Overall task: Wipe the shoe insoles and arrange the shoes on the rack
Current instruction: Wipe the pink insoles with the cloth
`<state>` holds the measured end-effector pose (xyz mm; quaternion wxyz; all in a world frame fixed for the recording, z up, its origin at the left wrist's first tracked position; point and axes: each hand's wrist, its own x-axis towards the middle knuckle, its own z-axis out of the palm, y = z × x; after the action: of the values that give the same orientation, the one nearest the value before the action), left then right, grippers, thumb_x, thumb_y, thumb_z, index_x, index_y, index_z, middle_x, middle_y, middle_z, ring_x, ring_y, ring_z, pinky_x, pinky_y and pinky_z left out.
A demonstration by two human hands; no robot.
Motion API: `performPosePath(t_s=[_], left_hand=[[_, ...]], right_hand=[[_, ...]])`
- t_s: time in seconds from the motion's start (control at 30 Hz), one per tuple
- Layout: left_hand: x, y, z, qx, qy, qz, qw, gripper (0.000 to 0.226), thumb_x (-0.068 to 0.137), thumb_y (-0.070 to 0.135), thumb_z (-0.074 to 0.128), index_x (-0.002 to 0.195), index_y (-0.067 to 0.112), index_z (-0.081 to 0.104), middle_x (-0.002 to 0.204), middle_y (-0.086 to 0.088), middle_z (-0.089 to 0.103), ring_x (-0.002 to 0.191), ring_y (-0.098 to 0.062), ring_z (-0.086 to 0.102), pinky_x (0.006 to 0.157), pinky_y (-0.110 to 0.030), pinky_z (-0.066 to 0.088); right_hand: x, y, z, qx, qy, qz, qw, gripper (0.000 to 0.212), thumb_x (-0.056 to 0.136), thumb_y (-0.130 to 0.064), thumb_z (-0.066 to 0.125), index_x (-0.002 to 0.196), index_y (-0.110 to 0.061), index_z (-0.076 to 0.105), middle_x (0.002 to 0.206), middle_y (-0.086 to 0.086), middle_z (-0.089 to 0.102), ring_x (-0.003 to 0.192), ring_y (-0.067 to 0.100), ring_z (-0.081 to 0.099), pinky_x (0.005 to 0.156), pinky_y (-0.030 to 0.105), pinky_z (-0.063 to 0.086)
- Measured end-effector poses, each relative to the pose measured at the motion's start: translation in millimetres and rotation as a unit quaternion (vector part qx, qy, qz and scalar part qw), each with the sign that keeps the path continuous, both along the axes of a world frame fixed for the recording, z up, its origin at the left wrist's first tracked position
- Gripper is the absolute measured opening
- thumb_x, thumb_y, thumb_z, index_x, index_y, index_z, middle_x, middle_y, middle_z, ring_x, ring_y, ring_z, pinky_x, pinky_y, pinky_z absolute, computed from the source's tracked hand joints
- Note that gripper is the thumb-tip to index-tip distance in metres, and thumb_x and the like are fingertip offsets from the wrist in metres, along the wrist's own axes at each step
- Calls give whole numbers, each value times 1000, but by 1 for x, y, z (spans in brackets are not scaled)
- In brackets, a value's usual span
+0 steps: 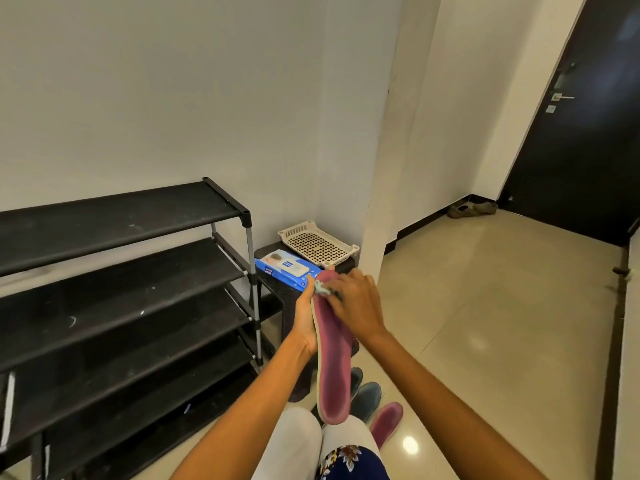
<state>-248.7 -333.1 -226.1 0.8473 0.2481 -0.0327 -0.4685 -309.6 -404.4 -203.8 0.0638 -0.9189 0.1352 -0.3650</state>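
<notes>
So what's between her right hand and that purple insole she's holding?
In the head view, a small pale wipe sits pressed between the right hand and the insole, near its far end.

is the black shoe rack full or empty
Empty as far as visible: the black multi-tier shoe rack shows only bare dark shelves; its left end runs out of frame. The grey-blue shoes sit on the floor.

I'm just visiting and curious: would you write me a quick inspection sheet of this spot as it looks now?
Surface: glossy tiled floor.
Job's things: pink insole held up; second insole on the floor; dark shoes beside it; black shoe rack, no shoes seen on it.
Clutter: wipes pack and white basket on a dark stool.
Grippers: left hand holds the insole; right hand presses a wipe on it.
Cables: nothing seen.
Surroundings: white walls, dark door, a pair of shoes beside it.
</notes>
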Motion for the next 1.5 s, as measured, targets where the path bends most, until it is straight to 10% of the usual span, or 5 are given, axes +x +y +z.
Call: performPosePath(t_s=[0.17,0.77,1.37,1.5], left_hand=[[-2,1,6,1,-33,8,999,45,82,39,53,118,11,56,95,-12,67,85,-20,66,75,-32,56],[30,49,5,-19,-12,-7,1000,63,81,44,55,134,9,48,104,-13,60,99,-24,57,92,-35,46],[102,86,-9,32,-55,39,997,62,89,54,44,131,10,54,126,-17,55,125,-29,49,111,-40,32],[122,102,-29,51,-67,37,996,65,86,63,42,94,5,70,83,-13,66,80,-24,67,77,-35,55]], right_hand=[[17,-17,25,59,-33,-116,991,14,88,-24,63,95,-15,70,90,5,70,89,23,54,72,31,34],[28,40,9,-124,24,64,990,18,75,-18,75,92,-16,69,89,3,70,82,23,60,70,34,47],[108,77,8,-76,43,72,994,16,86,-18,64,98,-11,69,98,9,68,94,26,58,81,39,44],[105,82,-6,-38,130,223,965,30,92,-28,44,101,-14,69,96,4,65,93,18,54,86,28,36]])
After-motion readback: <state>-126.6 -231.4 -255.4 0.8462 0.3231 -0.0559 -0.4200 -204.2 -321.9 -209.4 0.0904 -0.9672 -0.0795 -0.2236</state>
